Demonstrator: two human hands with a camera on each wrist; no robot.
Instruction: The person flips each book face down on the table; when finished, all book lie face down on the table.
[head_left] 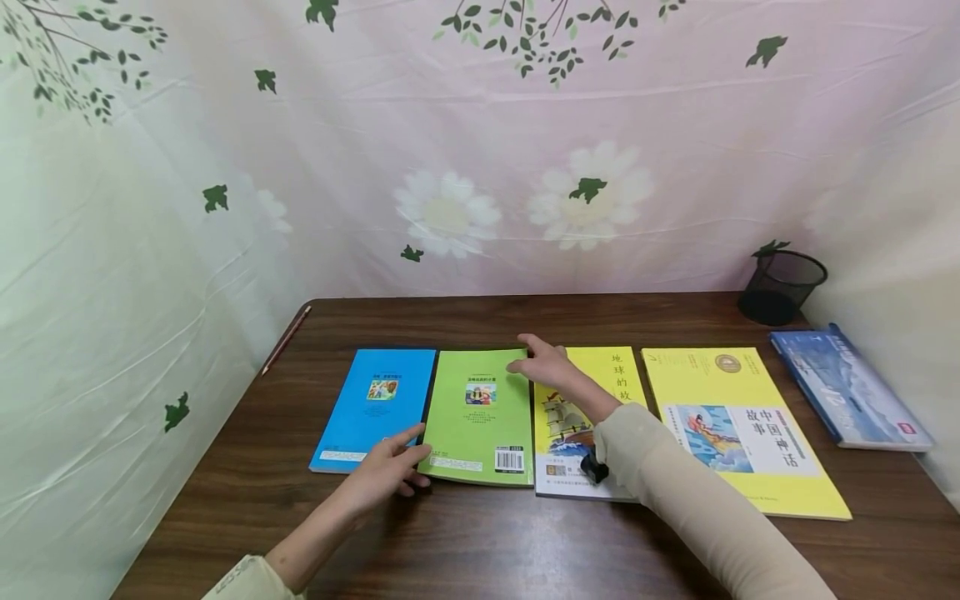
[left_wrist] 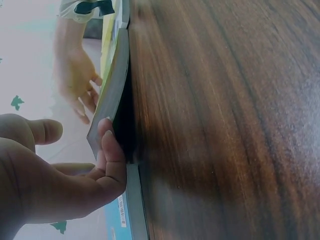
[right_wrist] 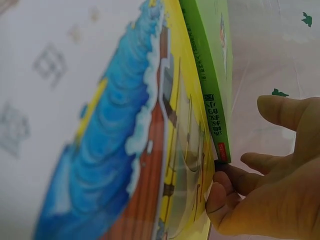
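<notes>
Left hand [head_left: 382,471]: nearest the table's [head_left: 457,550] near edge — fingertips against the green book's near-left corner, thumb spread clear.
Green book [head_left: 476,433]: lies in the row, left of table middle; back cover up, near-left corner raised off the wood.
Row neighbours: blue book [head_left: 371,417] to its left, ship book [head_left: 562,429] just right, myth book [head_left: 712,483] toward right edge.
Step in hand: looks like lifting or adjusting the green book.
Right hand [head_left: 551,368]: by its far-right corner — thumb and fingers wide; firm contact, cannot tell.
Next move: probably calls for both hands together, neighbours not nudged.
Right edge: blue-white book [head_left: 843,387].
Left edge, near far-left corner: pencil [head_left: 287,340].
Far-right corner: black mesh holder [head_left: 772,307].
</notes>
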